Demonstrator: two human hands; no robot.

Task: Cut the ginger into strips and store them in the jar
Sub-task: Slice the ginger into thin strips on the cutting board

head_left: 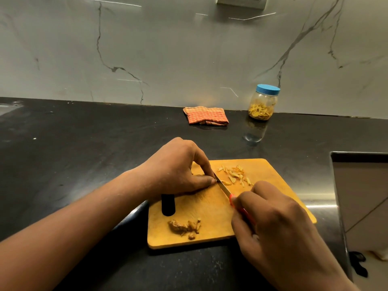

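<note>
I see pale-yellow cut ginger strips (235, 175) scattered beyond the brown ginger peelings (185, 226); the clear blue-lidded plastic jar (263, 102), closed and upright, stands farther beyond, part-filled with strips.

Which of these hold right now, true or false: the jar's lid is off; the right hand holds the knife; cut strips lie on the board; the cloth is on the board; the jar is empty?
1. The jar's lid is off. False: the blue lid sits on the jar.
2. The right hand holds the knife. True.
3. Cut strips lie on the board. True, beyond the blade.
4. The cloth is on the board. False: the cloth lies on the counter near the wall.
5. The jar is empty. False: it already holds yellowish strips.
6. The left hand pins a piece at the blade. True.
</note>
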